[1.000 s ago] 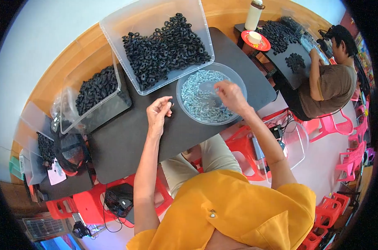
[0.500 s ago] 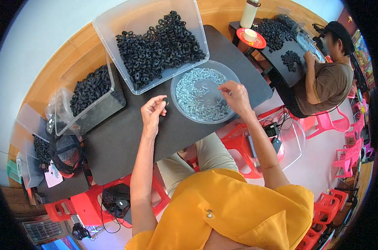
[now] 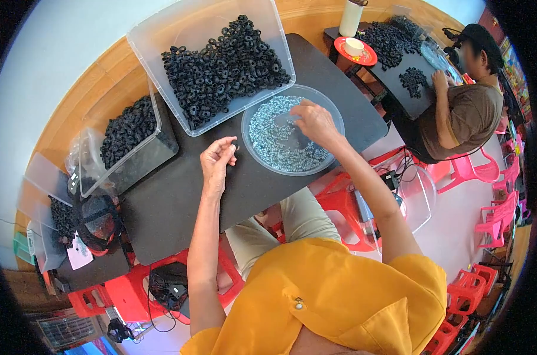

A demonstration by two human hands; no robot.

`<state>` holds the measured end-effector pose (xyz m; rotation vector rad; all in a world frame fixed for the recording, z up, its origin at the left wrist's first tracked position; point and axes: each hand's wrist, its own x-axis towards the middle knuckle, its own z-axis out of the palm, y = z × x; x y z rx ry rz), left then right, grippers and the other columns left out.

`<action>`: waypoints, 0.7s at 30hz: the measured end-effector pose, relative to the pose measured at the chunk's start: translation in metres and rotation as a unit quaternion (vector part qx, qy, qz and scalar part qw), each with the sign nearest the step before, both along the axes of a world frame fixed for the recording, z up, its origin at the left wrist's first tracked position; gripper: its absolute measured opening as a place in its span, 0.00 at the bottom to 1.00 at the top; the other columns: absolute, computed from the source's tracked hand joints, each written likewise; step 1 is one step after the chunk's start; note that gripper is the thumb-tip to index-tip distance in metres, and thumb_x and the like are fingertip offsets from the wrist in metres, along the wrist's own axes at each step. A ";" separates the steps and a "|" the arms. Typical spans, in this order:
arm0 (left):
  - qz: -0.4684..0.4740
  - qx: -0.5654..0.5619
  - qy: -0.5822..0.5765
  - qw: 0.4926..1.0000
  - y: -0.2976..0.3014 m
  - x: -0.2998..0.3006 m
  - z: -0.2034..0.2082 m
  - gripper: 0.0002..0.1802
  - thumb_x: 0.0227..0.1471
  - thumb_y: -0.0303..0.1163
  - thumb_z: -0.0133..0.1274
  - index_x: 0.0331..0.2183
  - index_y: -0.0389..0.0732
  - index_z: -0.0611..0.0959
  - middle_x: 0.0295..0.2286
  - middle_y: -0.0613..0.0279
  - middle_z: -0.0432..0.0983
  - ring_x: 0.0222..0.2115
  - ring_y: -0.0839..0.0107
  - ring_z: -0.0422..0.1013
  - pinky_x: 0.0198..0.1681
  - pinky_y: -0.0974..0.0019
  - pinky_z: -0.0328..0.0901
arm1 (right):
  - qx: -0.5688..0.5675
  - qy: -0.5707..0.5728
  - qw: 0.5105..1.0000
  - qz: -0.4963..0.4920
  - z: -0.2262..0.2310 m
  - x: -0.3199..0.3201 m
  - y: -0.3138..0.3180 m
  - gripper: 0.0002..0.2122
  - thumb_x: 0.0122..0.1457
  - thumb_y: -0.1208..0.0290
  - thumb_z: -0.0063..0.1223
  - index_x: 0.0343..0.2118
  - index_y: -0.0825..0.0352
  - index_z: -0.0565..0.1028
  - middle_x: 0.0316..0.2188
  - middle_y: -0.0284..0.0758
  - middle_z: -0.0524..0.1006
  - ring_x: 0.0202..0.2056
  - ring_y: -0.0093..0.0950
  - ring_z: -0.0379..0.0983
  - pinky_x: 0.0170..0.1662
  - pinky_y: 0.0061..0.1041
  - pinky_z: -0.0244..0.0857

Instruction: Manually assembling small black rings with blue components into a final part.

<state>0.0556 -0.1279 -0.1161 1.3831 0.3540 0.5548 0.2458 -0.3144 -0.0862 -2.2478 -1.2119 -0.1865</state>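
Observation:
My left hand [image 3: 217, 158] is raised over the dark table, with thumb and fingers pinched on a small black part [image 3: 236, 144] whose exact shape I cannot make out. Over the round clear tray [image 3: 338, 112] of tiny silvery pieces [image 3: 268, 133] reaches my right hand [image 3: 313, 120]. Its fingertips are drawn together; whatever is between them is hidden. Just behind the tray, a large clear bin [image 3: 153, 38] holds a heap of black ring-shaped parts [image 3: 221, 71].
A second clear bin [image 3: 132, 152] of black parts [image 3: 128, 131] stands at the table's left. The black table [image 3: 180, 207] ends before my lap. At another table [image 3: 406, 102] on the right, a person [image 3: 466, 112] handles black parts. A red plate [image 3: 366, 59] bears a pale cup [image 3: 355, 47].
My right hand has moved left, from the tray's right side to above its middle. My left hand stays in place, still pinching the small black part.

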 end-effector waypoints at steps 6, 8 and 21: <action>-0.009 0.004 0.004 1.000 0.001 0.001 -0.001 0.11 0.48 0.27 0.52 0.36 0.37 0.78 0.24 0.66 0.74 0.19 0.85 0.64 0.22 0.80 0.60 | -0.049 -0.033 0.996 0.064 -0.015 0.011 0.009 0.02 0.45 0.78 0.50 0.24 0.68 0.71 0.29 0.42 0.72 0.30 0.42 0.70 0.36 0.37 0.64; -0.009 0.005 0.005 1.000 0.002 0.001 -0.002 0.10 0.48 0.27 0.52 0.36 0.37 0.78 0.24 0.66 0.74 0.19 0.85 0.64 0.22 0.80 0.60 | -0.031 -0.040 0.996 0.070 -0.014 0.013 0.005 0.03 0.45 0.78 0.50 0.24 0.69 0.69 0.28 0.42 0.72 0.30 0.42 0.69 0.36 0.37 0.64; -0.001 0.008 0.011 1.000 -0.002 0.002 -0.002 0.10 0.47 0.26 0.53 0.35 0.37 0.79 0.24 0.67 0.74 0.18 0.84 0.64 0.21 0.80 0.59 | 0.034 0.000 0.998 0.052 0.024 -0.020 -0.049 0.06 0.46 0.81 0.47 0.28 0.69 0.74 0.26 0.42 0.73 0.30 0.40 0.71 0.33 0.35 0.65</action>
